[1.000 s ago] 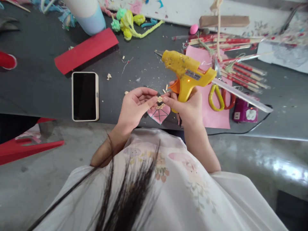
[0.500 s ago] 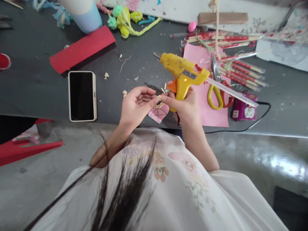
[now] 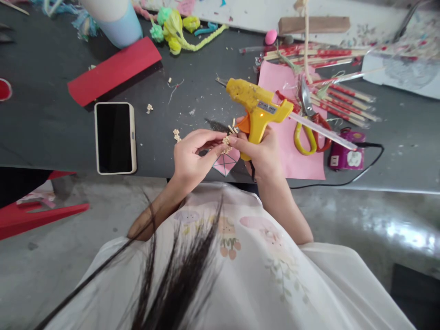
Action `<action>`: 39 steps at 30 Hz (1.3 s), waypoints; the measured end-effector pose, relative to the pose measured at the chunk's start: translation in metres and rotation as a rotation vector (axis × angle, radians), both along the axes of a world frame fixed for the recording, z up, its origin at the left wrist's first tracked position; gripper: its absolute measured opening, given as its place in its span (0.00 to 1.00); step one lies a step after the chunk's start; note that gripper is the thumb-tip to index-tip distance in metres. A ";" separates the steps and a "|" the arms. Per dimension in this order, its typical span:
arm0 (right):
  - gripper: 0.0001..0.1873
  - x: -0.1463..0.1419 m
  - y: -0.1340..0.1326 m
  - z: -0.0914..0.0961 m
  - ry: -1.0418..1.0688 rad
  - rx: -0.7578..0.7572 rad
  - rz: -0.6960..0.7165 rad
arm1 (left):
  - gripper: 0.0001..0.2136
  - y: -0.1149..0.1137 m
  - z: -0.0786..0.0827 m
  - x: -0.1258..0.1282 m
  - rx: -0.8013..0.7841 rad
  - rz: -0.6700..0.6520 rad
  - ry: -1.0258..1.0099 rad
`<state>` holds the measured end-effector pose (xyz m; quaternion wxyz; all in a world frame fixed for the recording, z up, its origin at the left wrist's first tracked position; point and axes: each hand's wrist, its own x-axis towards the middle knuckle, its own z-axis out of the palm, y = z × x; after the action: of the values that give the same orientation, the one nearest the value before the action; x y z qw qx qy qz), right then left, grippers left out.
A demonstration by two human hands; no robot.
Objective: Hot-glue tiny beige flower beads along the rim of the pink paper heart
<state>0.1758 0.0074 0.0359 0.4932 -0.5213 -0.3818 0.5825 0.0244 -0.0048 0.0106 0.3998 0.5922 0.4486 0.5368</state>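
Dark table (image 3: 51,128); glossy grey floor (image 3: 347,215)

The right hand (image 3: 264,152) covers part of the glue gun (image 3: 245,93); print on its label (image 3: 267,107) is illegible. Pieces in the bead cluster (image 3: 226,140), partly obscured by the left hand (image 3: 193,156), are too small to count. The glue stick (image 3: 325,130) partially masks the scissors (image 3: 306,98). The top edge truncates the bottle (image 3: 120,25).

The phone (image 3: 115,137) lies on the worktop (image 3: 199,64), left of the glue gun (image 3: 254,97); scissors (image 3: 306,100) lie right, partly on paper (image 3: 295,167).
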 end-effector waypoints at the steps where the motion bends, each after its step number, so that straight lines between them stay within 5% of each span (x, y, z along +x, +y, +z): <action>1: 0.24 0.000 0.000 0.001 0.009 -0.002 0.007 | 0.06 0.000 0.000 0.000 0.023 0.004 0.026; 13: 0.20 0.005 -0.001 0.002 -0.033 -0.058 0.086 | 0.10 0.000 0.000 0.000 0.196 0.029 0.315; 29: 0.32 0.009 -0.002 0.004 -0.042 -0.067 0.112 | 0.03 0.002 0.000 0.000 0.371 0.121 0.322; 39: 0.26 0.011 -0.001 0.006 -0.114 -0.045 0.111 | 0.03 0.005 -0.002 0.000 0.351 0.071 0.394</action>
<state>0.1871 0.0066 0.0423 0.4259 -0.5424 -0.4244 0.5868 0.0241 -0.0001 0.0090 0.1766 0.7295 0.4384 0.4944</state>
